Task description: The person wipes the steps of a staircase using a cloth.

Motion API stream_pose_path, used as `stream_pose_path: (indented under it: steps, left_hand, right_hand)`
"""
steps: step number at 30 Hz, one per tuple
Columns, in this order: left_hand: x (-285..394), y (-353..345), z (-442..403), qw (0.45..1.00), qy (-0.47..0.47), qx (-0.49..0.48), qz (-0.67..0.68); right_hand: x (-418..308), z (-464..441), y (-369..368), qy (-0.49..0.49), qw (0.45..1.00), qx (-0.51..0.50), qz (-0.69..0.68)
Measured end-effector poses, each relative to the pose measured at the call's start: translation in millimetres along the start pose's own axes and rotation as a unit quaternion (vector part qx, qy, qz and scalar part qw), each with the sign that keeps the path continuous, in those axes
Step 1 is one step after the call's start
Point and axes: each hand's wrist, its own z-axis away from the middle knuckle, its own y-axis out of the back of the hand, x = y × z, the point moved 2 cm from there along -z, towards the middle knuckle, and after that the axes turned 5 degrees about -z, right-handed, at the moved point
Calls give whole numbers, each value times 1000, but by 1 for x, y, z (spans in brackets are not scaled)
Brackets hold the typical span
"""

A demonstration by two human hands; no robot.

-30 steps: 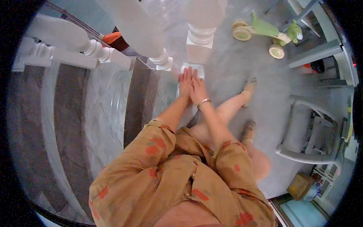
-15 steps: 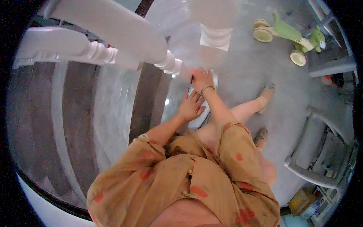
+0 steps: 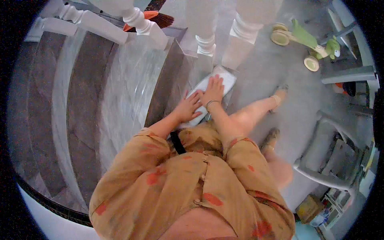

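Note:
A long white flat item (image 3: 227,82), like a folded cloth or padded pack, lies at the bottom step beside my lap; I cannot make out its exact kind. My left hand (image 3: 188,109) rests on its nearer left part, palm down with fingers apart. On its middle lies my right hand (image 3: 213,89), flat, fingers stretched out, a bracelet at the wrist. The two hands touch or nearly touch at the left fingertips. Neither hand grips anything. A black strip (image 3: 177,142) lies across my lap, close to the left forearm.
Grey marble stairs (image 3: 126,88) rise to the left, with white balusters (image 3: 245,30) ahead. An orange-handled broom (image 3: 162,20) is behind them. A green ride-on toy (image 3: 306,36) stands on the floor at upper right. A grey chair (image 3: 332,156) and a cardboard box (image 3: 309,209) are at right.
The view has shifted, and more of the stairs and balusters shows. My right hand, earlier beside the baluster's foot, now lies flat on the white item, which is more fully visible.

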Motion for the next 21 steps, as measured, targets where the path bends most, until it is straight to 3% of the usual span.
stream_pose_path:
  steps: [1, 5, 7, 9, 11, 12, 13, 15, 17, 21]
  left_hand:
    - [0, -1, 17, 999, 26, -46, -14]
    - [15, -9, 62, 996, 70, -30, -38]
    - [21, -28, 72, 988, 100, -72, -97]
    - [26, -38, 71, 986, 76, -33, -144]
    - [26, -32, 68, 988, 95, -91, -85]
    - [23, -44, 70, 994, 92, -18, -48]
    - [23, -42, 70, 996, 77, -12, -52]
    - [24, -37, 63, 984, 106, -132, -54]
    - [25, -43, 66, 988, 108, -83, -74]
    - [26, -57, 69, 990, 124, -58, 11]
  right_hand:
    - [-11, 10, -3, 18, 1000, -17, 1]
    - [-32, 33, -12, 84, 994, -64, -9]
    - [-31, 37, -22, 143, 986, -79, -12]
    - [-26, 31, -24, 148, 986, -74, -4]
    - [-30, 30, -22, 139, 983, -116, 16]
    - [-35, 29, -19, 129, 986, -106, 15]
    - [-41, 27, -17, 117, 982, -141, 38]
    - [-44, 20, 3, 95, 980, -165, 62]
    - [-43, 18, 15, 155, 951, -239, 117]
    - [-33, 6, 18, 222, 930, -263, 127]
